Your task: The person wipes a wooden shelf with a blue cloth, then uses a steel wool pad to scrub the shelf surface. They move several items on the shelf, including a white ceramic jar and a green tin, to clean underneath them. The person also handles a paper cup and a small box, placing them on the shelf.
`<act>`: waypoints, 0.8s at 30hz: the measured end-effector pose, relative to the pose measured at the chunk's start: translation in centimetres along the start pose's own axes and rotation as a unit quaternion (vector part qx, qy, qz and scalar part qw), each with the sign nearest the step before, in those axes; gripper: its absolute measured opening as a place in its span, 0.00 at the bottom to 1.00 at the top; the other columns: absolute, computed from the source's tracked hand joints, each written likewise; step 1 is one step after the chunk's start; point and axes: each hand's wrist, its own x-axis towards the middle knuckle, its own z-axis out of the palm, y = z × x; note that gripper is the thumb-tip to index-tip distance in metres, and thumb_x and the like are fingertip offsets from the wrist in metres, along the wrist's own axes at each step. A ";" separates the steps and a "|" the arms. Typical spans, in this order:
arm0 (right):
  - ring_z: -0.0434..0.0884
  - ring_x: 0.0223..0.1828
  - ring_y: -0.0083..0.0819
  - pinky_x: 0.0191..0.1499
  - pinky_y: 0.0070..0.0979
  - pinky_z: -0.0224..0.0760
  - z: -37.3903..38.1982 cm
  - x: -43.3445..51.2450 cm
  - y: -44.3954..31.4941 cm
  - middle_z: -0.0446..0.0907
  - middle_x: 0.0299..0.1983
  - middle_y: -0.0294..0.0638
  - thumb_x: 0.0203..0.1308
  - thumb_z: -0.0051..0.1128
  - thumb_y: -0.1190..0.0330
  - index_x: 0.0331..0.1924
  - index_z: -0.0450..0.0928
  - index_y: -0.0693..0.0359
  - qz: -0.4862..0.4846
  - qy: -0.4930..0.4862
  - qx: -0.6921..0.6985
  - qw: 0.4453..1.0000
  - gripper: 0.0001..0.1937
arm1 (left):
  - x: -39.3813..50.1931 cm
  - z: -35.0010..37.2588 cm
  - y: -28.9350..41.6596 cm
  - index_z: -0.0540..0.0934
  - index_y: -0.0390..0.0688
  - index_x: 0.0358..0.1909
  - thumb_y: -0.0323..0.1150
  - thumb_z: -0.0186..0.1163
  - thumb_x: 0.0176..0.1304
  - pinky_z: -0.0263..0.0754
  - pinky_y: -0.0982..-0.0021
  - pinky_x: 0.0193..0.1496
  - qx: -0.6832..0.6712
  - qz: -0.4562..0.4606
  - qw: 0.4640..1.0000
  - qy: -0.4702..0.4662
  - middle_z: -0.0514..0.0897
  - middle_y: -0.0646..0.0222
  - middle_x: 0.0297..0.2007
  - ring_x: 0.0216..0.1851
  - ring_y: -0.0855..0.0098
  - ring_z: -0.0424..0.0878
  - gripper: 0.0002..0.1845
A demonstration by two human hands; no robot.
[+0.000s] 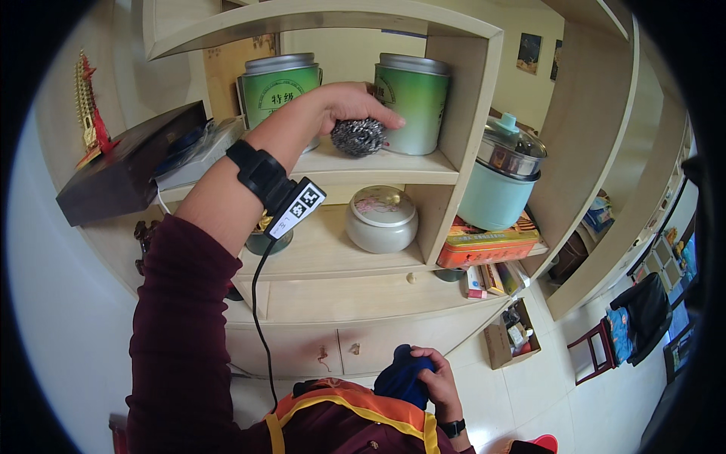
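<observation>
My left hand (360, 108) reaches onto the upper shelf between two green tins with grey lids. A steel-wool scourer (358, 137) is under its palm, and the fingertips touch or nearly touch the right tin (417, 108); whether the fingers grip the scourer is hard to tell. Behind my wrist stands the left tin (277, 85), partly hidden by the forearm. Low in front of my body, my right hand (441, 380) holds a dark blue cloth (401, 377). On the shelf below the tins sits a lidded ceramic jar (381, 221) with a floral lid.
A dark box (133, 162) lies on the shelf at left. To the right, a light blue electric pot (493, 193) stands on an orange tin box (488, 247). Books (490, 279) lie beneath. An open cardboard box (513, 337) and a chair (624, 323) are on the floor.
</observation>
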 end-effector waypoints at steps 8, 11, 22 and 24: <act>0.73 0.57 0.32 0.62 0.29 0.64 -0.3 0.2 0.1 0.74 0.55 0.44 0.45 0.50 0.81 0.48 0.77 0.63 -0.001 -0.010 0.014 1.000 0.21 | -2.0 0.5 -0.2 0.72 0.36 0.56 0.36 0.77 0.44 0.77 0.74 0.45 0.115 0.042 0.992 0.012 0.81 0.60 0.47 0.42 0.74 0.81 0.37; 0.73 0.57 0.33 0.62 0.29 0.64 -0.1 0.5 0.0 0.74 0.55 0.44 0.46 0.50 0.81 0.48 0.77 0.63 0.006 -0.016 0.025 1.000 0.21 | -2.0 0.5 0.3 0.73 0.37 0.54 0.33 0.76 0.42 0.78 0.74 0.43 0.090 0.011 0.996 0.005 0.82 0.59 0.45 0.40 0.74 0.82 0.35; 0.72 0.58 0.33 0.62 0.29 0.63 0.2 0.7 0.3 0.73 0.57 0.44 0.46 0.50 0.81 0.48 0.77 0.63 0.001 -0.013 0.023 1.000 0.21 | -1.5 1.9 -0.1 0.79 0.38 0.48 0.34 0.75 0.42 0.75 0.73 0.47 0.113 0.067 0.989 0.062 0.84 0.63 0.41 0.40 0.73 0.82 0.28; 0.72 0.58 0.33 0.62 0.29 0.63 0.2 0.6 0.5 0.73 0.57 0.44 0.46 0.50 0.81 0.48 0.77 0.63 0.005 -0.012 0.017 1.000 0.21 | -1.5 2.3 0.2 0.79 0.38 0.48 0.36 0.75 0.42 0.75 0.73 0.47 0.166 0.045 0.979 0.109 0.84 0.62 0.41 0.40 0.72 0.82 0.29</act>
